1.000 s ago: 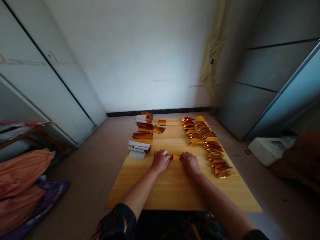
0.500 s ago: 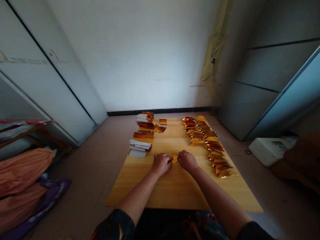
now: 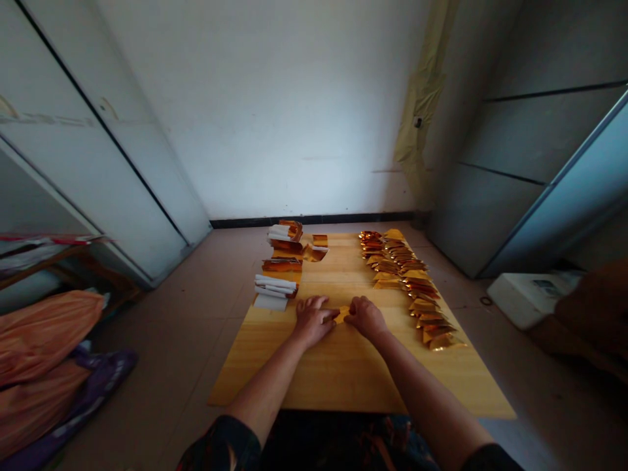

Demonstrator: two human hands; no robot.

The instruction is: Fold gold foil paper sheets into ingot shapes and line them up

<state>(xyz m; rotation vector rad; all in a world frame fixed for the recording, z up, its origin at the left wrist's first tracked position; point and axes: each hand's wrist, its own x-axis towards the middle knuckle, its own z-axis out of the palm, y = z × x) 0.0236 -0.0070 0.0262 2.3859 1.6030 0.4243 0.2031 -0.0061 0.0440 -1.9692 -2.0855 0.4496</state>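
Across a light wooden table (image 3: 343,376), seen from the head camera, two bare forearms are reaching in from the near edge, and the hands are meeting close to the table's middle. A small folded piece of gold foil (image 3: 342,314) is sitting between them, its long axis running roughly side to side, though its exact outline is too small to make out. The left hand (image 3: 311,320) is curling inward, its fingers (image 3: 328,314) closing on the foil's left end, while the right hand (image 3: 366,318) is pressing its fingers (image 3: 350,319) against the right end. Both sets of fingers appear to be pinching the foil, and neither hand is clearly nearer. Farther along, a long row of folded gold foil triangles (image 3: 407,281) is running up the table's right side, while stacks of foil sheets with white paper (image 3: 275,286) are lying along its left side, just beside loose foil scraps (image 3: 314,254). An orange bag (image 3: 39,353) is slumping on the floor to the left.
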